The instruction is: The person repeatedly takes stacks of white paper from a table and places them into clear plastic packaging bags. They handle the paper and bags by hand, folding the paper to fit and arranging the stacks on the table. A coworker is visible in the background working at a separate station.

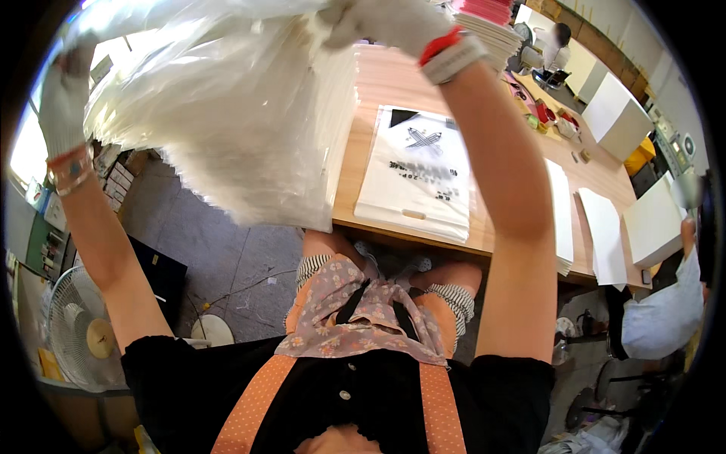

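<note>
Inspector: Hands were both raised at inspection. Left hand (64, 94) and right hand (393, 23), each gloved, were clamped on a clear plastic bag (227, 113), one at each upper end. The bag hung between them, above the left edge of the worktop (370, 83) and partly over the floor (227, 257).

Clerk: Was the grip sound?

Inspector: Each grip was closed on bunched film. In my judgement the film was thin and slack; holding it by both ends with even tension would keep it from sagging or slipping out of the gloves.

Clerk: Anything beneath it?

Inspector: A flat printed bag (420, 170) lay on the worktop near its front edge, just right of the hanging one. White sheet stacks (563, 212) lay further right, and a pile with red on top (484, 23) sat near the right hand.

Clerk: Obstructions?

Inspector: A fan (79, 333) stood on the floor to the left, well apart. Another person (665, 303) worked at the right end, clear of the hands.
</note>
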